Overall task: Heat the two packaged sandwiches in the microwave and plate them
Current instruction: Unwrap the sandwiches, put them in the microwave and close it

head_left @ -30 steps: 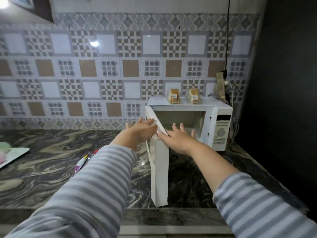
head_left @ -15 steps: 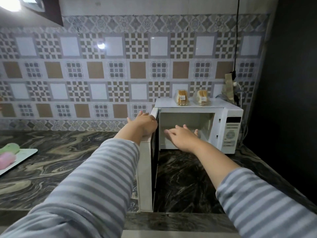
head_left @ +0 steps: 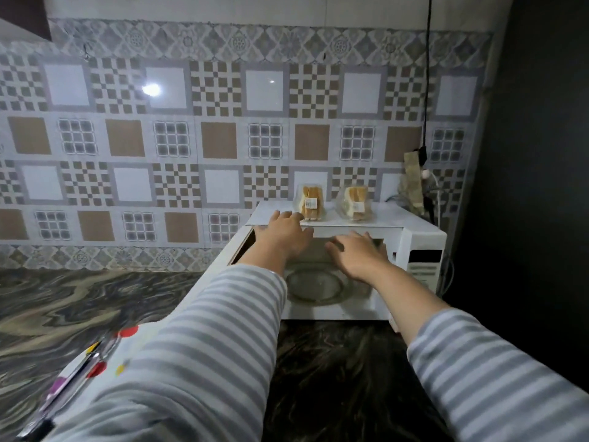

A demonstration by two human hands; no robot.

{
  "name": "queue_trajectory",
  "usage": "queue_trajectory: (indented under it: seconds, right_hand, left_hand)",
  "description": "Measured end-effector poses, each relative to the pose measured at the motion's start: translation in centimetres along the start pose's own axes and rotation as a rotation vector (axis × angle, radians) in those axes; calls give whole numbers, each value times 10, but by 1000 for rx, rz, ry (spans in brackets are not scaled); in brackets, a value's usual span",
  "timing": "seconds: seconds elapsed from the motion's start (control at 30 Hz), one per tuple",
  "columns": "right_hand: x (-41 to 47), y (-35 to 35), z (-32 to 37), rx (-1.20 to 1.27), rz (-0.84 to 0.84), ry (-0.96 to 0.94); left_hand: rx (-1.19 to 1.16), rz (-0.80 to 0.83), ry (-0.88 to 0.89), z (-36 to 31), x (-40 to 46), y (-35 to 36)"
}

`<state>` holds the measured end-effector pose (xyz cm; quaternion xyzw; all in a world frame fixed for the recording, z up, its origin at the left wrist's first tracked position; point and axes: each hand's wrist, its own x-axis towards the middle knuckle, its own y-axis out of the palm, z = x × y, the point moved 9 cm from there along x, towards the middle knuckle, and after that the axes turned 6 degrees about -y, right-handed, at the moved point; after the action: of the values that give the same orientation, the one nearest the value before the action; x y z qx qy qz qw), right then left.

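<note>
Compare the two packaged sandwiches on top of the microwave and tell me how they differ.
The left sandwich pack stands taller and narrower, with golden-brown slices on edge; the right sandwich pack sits lower and wider, and its bread looks paler. The left hand reaches up close to the left pack; the right pack has no hand near it, as the right hand is lower, at the open cavity. Both are clear packs with a small label, resting on the microwave.

I can't read any writing here. Each of the two sandwich packs [head_left: 311, 203] [head_left: 355, 204] on top of the microwave [head_left: 420, 247], at about one o'clock from my hands, carries a small white label, too blurred to make out.
</note>
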<state>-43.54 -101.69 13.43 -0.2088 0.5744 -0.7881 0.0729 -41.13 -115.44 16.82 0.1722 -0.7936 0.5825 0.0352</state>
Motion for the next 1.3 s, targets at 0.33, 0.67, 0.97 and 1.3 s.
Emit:
queue_trajectory:
  seconds: [0.33, 0.67, 0.97, 1.3]
  right_hand:
    - [134, -66, -64, 93, -399, -60]
    - [186, -38, -86, 206, -264, 55]
    - [148, -48, -82, 252, -321, 79]
    - [12, -59, -69, 257, -420, 83]
  left_hand:
    - [-160, -146, -91, -24, 133, 19]
    - [-193, -134, -215, -23, 174, 44]
    - [-228, -197, -258, -26, 142, 35]
    - [-319, -320, -167, -43, 9, 30]
